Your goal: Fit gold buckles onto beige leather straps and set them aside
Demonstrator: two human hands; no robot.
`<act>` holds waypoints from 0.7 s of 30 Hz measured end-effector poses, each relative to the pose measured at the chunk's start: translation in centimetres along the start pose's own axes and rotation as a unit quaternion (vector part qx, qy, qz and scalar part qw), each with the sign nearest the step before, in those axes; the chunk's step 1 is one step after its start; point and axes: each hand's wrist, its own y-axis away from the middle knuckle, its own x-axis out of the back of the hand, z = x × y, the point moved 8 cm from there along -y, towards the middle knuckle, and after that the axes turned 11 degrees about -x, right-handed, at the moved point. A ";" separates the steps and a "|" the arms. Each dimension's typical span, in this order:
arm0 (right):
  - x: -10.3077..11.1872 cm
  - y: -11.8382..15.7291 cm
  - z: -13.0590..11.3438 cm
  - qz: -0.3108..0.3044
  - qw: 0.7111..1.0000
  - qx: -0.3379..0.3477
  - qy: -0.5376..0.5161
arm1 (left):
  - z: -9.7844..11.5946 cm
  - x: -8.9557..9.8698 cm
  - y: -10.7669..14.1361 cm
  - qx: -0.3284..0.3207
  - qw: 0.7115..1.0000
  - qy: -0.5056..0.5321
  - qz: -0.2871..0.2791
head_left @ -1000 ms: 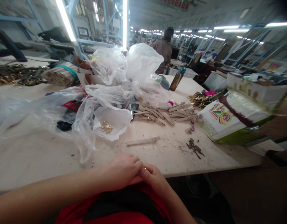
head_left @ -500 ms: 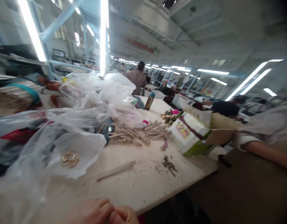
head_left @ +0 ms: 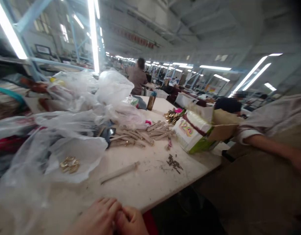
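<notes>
My left hand (head_left: 97, 215) and my right hand (head_left: 132, 222) meet at the table's front edge, low in the head view. Both are closed, fingers curled and pressed against each other. Anything between them is hidden. Beyond them a single beige strip (head_left: 119, 173) lies on the white table (head_left: 140, 187). To its left, gold-coloured metal rings or buckles (head_left: 70, 164) rest on a sheet of white plastic (head_left: 89, 153). A small heap of dark slivers (head_left: 174, 163) lies to the strip's right. Farther back is a pile of similar beige strips (head_left: 133, 137).
Crumpled clear plastic bags (head_left: 116, 88) cover the left and back. A white and green carton (head_left: 192, 133) stands open on the right, beside gold metal pieces (head_left: 172, 116) and a bottle (head_left: 151, 100). A co-worker's arm (head_left: 270, 147) is close at the right.
The view has swung slightly, so the table's things appear farther left and a little higher. My hands show more fully and stay together; the strips and metal pieces lie as before.
</notes>
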 end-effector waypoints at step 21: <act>0.9 1.2 0.3 -0.042 0.995 -0.080 -0.046 | 0.2 1.1 0.3 0.048 0.994 0.066 -0.075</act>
